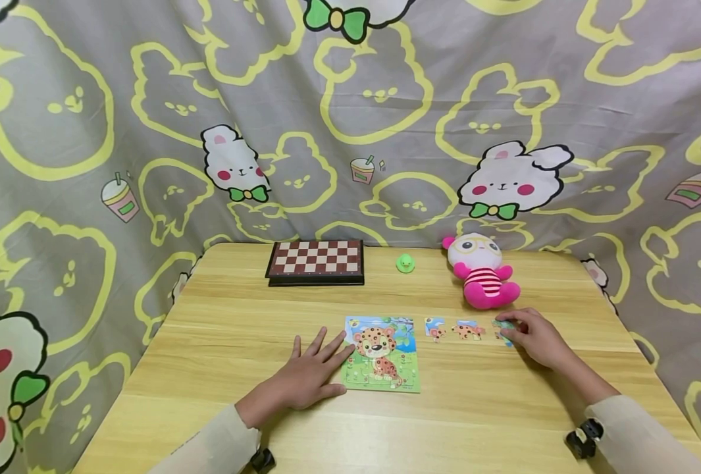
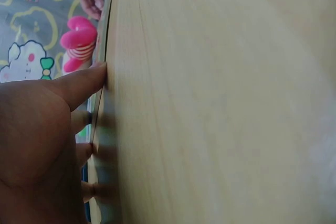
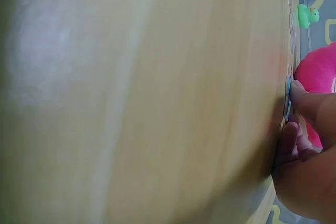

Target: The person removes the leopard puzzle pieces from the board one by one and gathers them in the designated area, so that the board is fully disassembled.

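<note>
In the head view a square leopard picture puzzle point(image 1: 380, 355) lies at the middle of the table. My left hand point(image 1: 311, 375) rests beside it with fingers spread, the fingertips on its left edge. Two loose puzzle pieces, one with a leopard's ear point(image 1: 435, 328) and one with spotted orange parts point(image 1: 468, 330), lie in a row to the right of the picture. At the end of that row my right hand point(image 1: 534, 336) pinches a blue-green puzzle piece point(image 1: 506, 333) between thumb and fingers, low at the tabletop. Those fingers partly cover the piece.
A pink plush panda point(image 1: 483, 280) sits behind the right hand. Further back are a small green toy duck point(image 1: 405, 263) and a checkered board box point(image 1: 316, 262). A patterned curtain point(image 1: 386, 99) hangs behind the wooden table point(image 1: 220, 349).
</note>
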Motion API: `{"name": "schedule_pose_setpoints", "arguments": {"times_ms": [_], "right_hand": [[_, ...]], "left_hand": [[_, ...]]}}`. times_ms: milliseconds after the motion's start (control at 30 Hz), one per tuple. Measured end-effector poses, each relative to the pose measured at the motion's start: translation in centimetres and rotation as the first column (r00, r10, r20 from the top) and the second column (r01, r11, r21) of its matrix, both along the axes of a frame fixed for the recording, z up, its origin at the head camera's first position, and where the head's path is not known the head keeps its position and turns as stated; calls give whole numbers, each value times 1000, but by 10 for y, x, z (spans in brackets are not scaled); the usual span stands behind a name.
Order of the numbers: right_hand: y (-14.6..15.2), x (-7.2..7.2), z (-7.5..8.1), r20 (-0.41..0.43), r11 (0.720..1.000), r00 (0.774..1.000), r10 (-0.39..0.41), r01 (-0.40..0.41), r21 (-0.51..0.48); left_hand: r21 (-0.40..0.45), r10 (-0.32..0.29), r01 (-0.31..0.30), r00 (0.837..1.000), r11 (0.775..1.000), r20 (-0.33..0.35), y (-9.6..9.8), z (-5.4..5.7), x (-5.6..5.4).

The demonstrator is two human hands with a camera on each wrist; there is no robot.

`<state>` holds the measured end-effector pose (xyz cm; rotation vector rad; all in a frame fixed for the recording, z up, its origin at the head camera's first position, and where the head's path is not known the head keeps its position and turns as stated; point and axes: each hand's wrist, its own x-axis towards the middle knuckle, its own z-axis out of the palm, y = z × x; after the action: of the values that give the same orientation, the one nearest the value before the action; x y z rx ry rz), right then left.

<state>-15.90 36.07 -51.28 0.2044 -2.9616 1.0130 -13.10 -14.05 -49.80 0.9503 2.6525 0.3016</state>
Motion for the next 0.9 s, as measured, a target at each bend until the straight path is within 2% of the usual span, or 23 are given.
{"name": "schedule_pose_setpoints", "arguments": {"times_ms": [200,400,700,900], "right_hand": [[1,0,-1,0,1000,1000,3,-3,-7],[2,0,1,14,998,1000,-2,3,-55],[2,0,0,26,994,999,-43,45,-101],[0,5,11,27,993,999,-47,50,-110]], "left_hand": [[-4,-6,6,1000,1000,0,-1,1,0],[-7,-6,6,1000,1000,0,0,1,0],[-13,-2,2,1000,1000,-5,0,-1,-1],[-25,-1,0,1000,1000,-14,0,-3,-1]]}}
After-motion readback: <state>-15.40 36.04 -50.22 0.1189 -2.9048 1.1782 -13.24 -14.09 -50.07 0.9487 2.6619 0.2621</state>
